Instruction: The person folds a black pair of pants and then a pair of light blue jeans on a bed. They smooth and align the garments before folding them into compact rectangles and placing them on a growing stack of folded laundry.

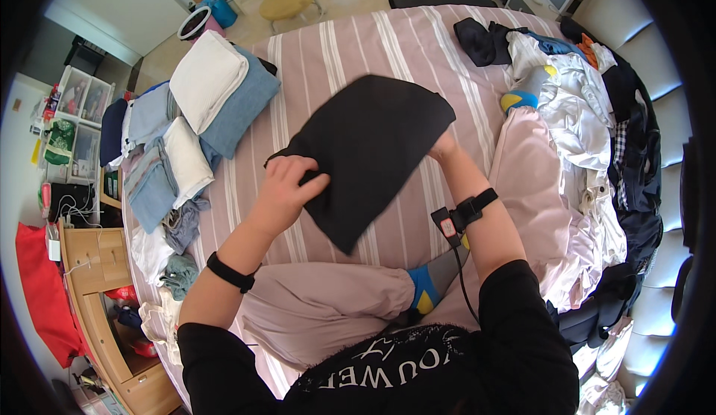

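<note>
A black cloth garment [375,141], which looks folded over, is held up above the striped bedsheet [358,46]. My left hand [291,188] grips its left edge, thumb and fingers pinching the fabric. On the far side, my right hand [443,144] is mostly hidden behind the garment at its right edge; only part of the hand and the wrist show. The cloth hangs in a point towards my crossed legs, in pale pink trousers [330,297]. Both of my wrists wear black straps.
Folded white cloth [208,79] lies on folded blue cloth [246,102] at the bed's left, beside more folded garments [151,183]. Loose white clothes [576,107] and black ones [481,40] lie along the right, by the padded headboard [660,102]. A yellow stool [286,2] stands beyond.
</note>
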